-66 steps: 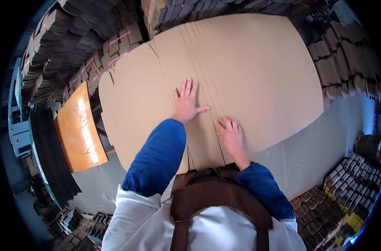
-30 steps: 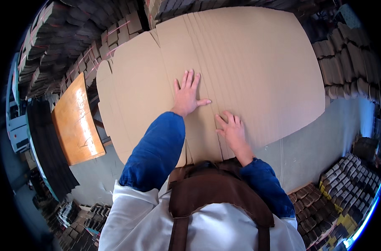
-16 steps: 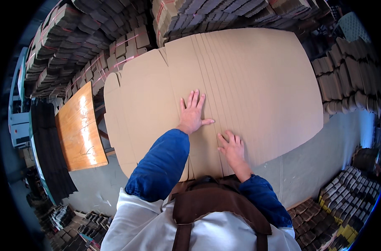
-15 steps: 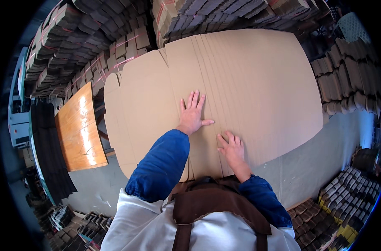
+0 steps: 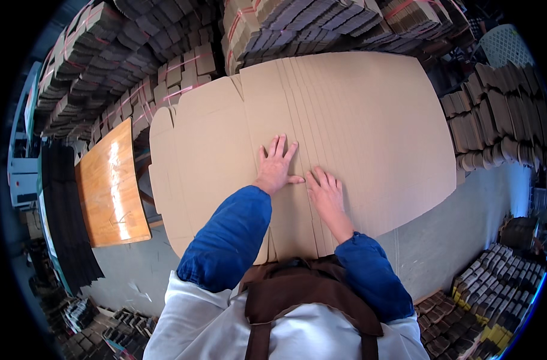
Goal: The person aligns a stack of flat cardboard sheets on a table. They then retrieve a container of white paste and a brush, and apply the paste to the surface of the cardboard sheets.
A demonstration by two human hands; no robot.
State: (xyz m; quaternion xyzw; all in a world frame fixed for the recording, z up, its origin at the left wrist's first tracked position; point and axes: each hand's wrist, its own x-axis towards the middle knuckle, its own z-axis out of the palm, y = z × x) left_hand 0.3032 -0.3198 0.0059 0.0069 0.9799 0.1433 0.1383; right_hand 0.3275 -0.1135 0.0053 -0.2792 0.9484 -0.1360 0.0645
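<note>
Brown cardboard sheeting [image 5: 381,132] lies spread in front of the wearer, near edge against the brown apron [image 5: 312,294]. Clock positions are taken from its centre, with 12 at the far edge. Parallel lines run from 12 towards 6; whether creases or overlapping edges cannot be told. Left hand [image 5: 275,166]: near the centre, towards 8, palm down on the cardboard, fingers and thumb spread apart. Right hand [image 5: 326,195]: towards 5, laid on the cardboard, fingers extended and close together. Its fingertips are just beside the left thumb; contact between them cannot be confirmed. Both forearms wear blue sleeves [image 5: 228,234]. Glossy wooden board [image 5: 99,192]: at 9, near the sheeting. Strapped cardboard stacks [image 5: 303,24]: from 10 round to 12. Pale openwork basket [image 5: 504,45]: at 2. Brown stacked pieces [image 5: 489,117]: at 3, near the edge. Grey-and-yellow stack [image 5: 498,279]: at 4, well apart
</note>
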